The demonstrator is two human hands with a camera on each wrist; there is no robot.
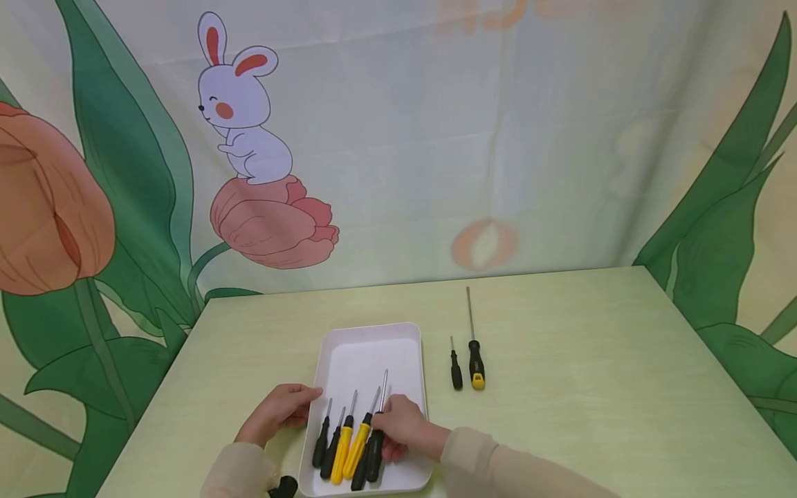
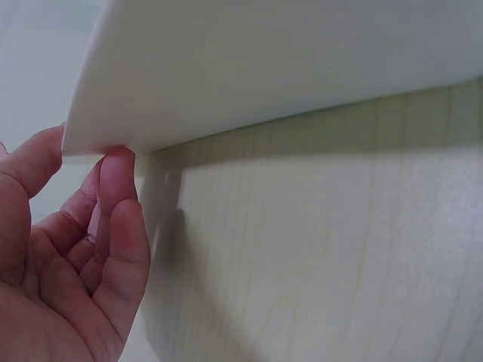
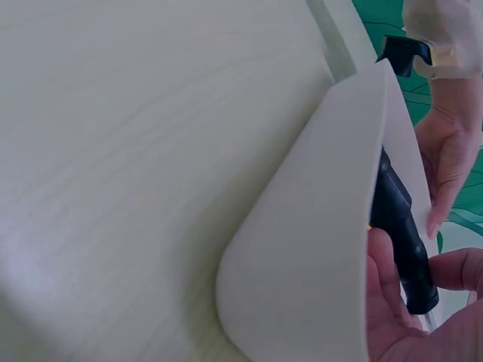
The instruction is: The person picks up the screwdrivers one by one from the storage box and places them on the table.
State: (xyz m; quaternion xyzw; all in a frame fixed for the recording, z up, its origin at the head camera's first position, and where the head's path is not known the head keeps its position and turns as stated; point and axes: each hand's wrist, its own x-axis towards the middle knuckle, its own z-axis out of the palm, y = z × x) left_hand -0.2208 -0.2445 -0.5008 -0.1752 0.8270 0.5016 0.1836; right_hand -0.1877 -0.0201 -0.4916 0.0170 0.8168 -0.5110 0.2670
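A white tray (image 1: 372, 346) lies at the front of the table. My left hand (image 1: 283, 409) pinches its left rim; the left wrist view has the thumb and a fingertip at the tray's edge (image 2: 173, 90). Inside the tray, my right hand (image 1: 407, 423) holds a black screwdriver (image 1: 375, 460) by the handle, shaft pointing away from me. In the right wrist view its dark handle (image 3: 404, 234) shows between thumb and fingers, partly behind the tray wall. Left of it lie another black screwdriver (image 1: 360, 474), two yellow-handled screwdrivers (image 1: 342, 453) and two smaller black screwdrivers (image 1: 320, 443).
Right of the tray, a short black screwdriver (image 1: 456, 372) and a longer black-and-yellow screwdriver (image 1: 476, 360) lie side by side on the pale wooden table (image 1: 579, 387). A printed curtain (image 1: 398, 152) with a rabbit and tulips hangs behind the table's far edge.
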